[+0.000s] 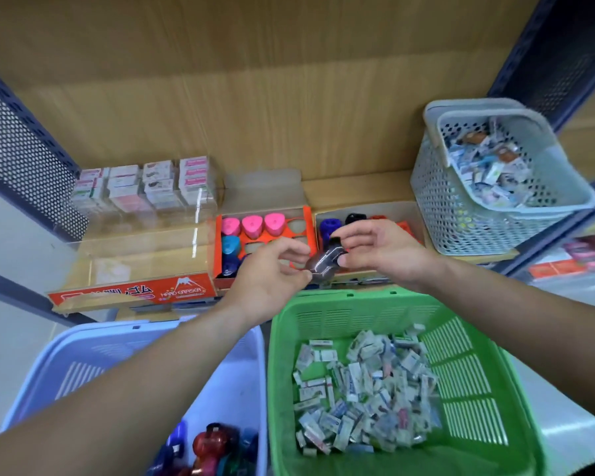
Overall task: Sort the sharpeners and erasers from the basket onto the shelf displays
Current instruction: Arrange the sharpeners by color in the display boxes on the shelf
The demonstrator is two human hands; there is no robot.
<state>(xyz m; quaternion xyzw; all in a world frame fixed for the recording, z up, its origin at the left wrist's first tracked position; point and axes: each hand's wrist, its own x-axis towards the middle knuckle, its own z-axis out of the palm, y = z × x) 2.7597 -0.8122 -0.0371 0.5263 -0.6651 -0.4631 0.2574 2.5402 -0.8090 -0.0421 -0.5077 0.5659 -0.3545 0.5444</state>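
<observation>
A dark smoky sharpener (325, 261) hangs between both hands in front of the shelf displays. My left hand (268, 274) pinches its lower end and my right hand (380, 249) pinches its upper end. Behind them an orange display tray (308, 223) holds pink, teal and blue sharpeners in round slots. A second tray (368, 211) to its right holds purple, black and orange ones. The pale blue basket (234, 389) below has several coloured sharpeners at its bottom. The green basket (358, 310) holds a heap of wrapped erasers (364, 389).
A clear case of boxed erasers (145, 187) and an orange "Hard Eraser" display box (131, 293) sit at shelf left. A grey basket (468, 214) of small packets stands at shelf right. Perforated metal uprights frame the shelf on both sides.
</observation>
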